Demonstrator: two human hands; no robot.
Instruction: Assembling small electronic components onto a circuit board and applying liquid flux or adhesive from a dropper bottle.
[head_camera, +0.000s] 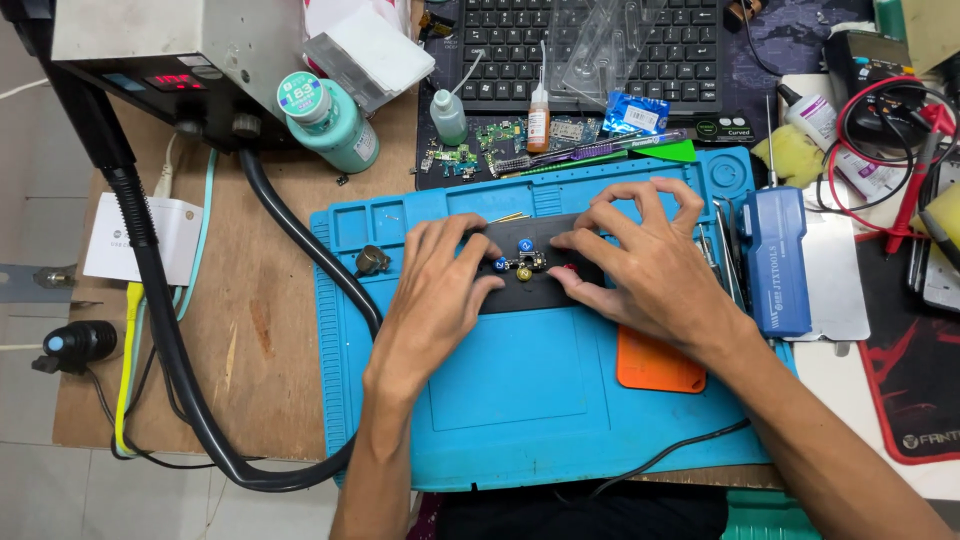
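Note:
A black rectangular holder plate (535, 290) lies on the blue silicone work mat (520, 400). On it sit small blue and yellow round knobs and a tiny circuit part (523, 262). My left hand (435, 295) rests on the plate's left end, fingers curled over its edge. My right hand (645, 265) presses on the plate's right end, fingertips close to the small part. Both hands touch the plate, and the part lies between them.
A thick black hose (290, 240) curves from a grey station (170, 40) across the wooden desk. A green bottle (330, 120), small dropper bottles, circuit boards (480, 145), a keyboard (590, 40), a blue tool case (778, 260), an orange pad (660, 365) and red leads (900, 150) surround the mat.

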